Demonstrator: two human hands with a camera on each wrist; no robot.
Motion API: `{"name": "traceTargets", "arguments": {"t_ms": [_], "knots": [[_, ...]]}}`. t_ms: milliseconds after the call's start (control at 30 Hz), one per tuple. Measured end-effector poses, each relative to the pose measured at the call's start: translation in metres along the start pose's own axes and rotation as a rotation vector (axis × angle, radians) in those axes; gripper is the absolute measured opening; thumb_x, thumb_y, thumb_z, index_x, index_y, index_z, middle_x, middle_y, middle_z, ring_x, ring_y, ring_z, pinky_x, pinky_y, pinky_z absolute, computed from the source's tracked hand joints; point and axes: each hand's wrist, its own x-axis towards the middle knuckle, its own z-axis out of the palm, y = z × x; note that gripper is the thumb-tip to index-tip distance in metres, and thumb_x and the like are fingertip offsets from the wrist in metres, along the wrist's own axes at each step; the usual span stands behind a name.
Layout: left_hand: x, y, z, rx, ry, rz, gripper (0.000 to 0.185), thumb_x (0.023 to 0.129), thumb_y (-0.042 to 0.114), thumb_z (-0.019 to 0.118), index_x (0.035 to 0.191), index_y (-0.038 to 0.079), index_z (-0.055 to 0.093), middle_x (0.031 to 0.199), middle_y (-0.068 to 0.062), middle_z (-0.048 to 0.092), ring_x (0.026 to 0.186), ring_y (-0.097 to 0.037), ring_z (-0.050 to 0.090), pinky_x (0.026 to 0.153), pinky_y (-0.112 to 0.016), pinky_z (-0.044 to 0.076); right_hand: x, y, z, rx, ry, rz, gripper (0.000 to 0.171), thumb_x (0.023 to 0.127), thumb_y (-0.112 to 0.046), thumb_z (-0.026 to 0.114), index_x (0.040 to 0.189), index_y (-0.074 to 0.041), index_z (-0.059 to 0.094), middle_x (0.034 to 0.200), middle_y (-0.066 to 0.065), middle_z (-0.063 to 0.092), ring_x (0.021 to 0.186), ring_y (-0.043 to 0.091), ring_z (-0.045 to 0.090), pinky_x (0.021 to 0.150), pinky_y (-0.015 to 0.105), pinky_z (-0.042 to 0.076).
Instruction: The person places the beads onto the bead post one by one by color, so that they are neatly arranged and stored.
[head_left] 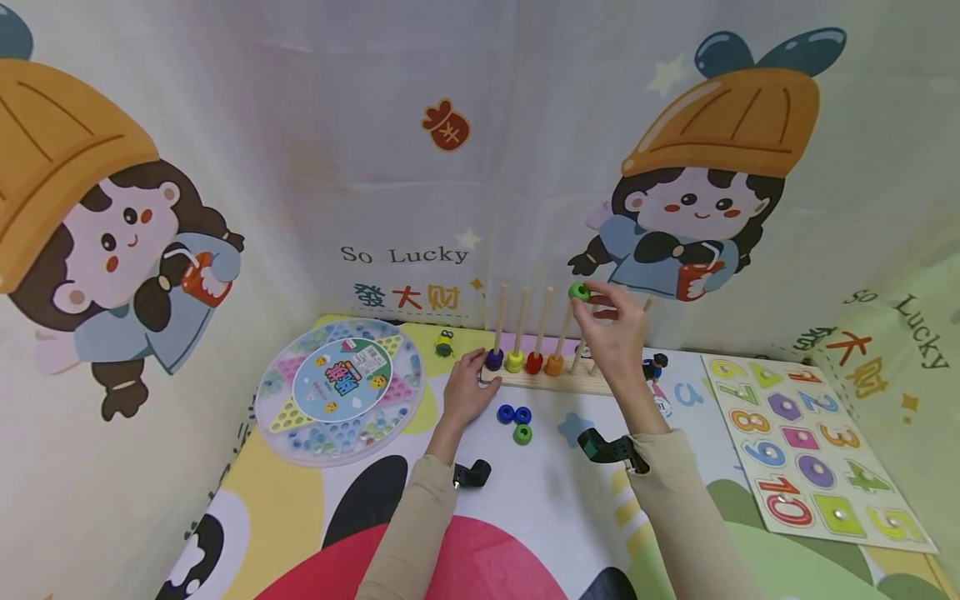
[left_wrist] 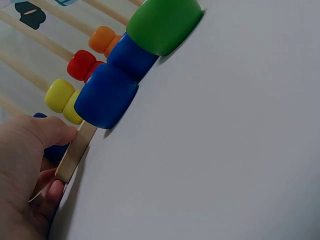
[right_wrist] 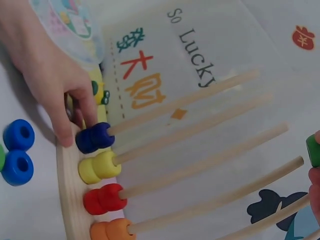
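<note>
A wooden peg rack (head_left: 547,383) stands on the table with a dark blue (head_left: 494,359), yellow (head_left: 514,361), red (head_left: 534,362) and orange bead (head_left: 554,364) low on its first pegs. My left hand (head_left: 467,392) grips the rack's left end (left_wrist: 75,152), thumb and fingers on the base (right_wrist: 67,165). My right hand (head_left: 611,321) is raised and pinches a green bead (head_left: 578,291) near the top of a peg (right_wrist: 314,150). Two loose blue beads (head_left: 513,414) and a green bead (head_left: 522,434) lie in front of the rack.
A round marble game in a clear case (head_left: 341,387) lies at the left. A number puzzle board (head_left: 806,446) lies at the right. Small toy figures (head_left: 445,342) (head_left: 654,367) stand by the rack. Printed fabric walls enclose the back and sides.
</note>
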Motion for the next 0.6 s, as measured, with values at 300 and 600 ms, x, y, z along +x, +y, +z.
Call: {"name": "traceTargets", "arguments": {"t_ms": [300, 600], "knots": [[0.0, -0.001, 0.001, -0.001, -0.002, -0.009, 0.057, 0.089, 0.025, 0.072, 0.136, -0.002, 0.056, 0.143, -0.013, 0.05, 0.125, -0.031, 0.049, 0.098, -0.045, 0.045, 0.005, 0.004, -0.007, -0.034, 0.033, 0.005, 0.027, 0.085, -0.005, 0.074, 0.109, 0.005, 0.07, 0.101, 0.02, 0.064, 0.087, 0.031, 0.066, 0.071, 0.02, 0.051], [0.001, -0.001, 0.002, 0.005, 0.011, 0.006, 0.056, 0.089, 0.025, 0.072, 0.135, -0.002, 0.057, 0.142, -0.014, 0.051, 0.123, -0.032, 0.051, 0.097, -0.045, 0.046, 0.008, 0.008, -0.016, -0.075, 0.08, 0.012, 0.026, 0.084, -0.005, 0.074, 0.108, 0.005, 0.071, 0.099, 0.02, 0.065, 0.087, 0.033, 0.067, 0.068, 0.029, 0.051]]}}
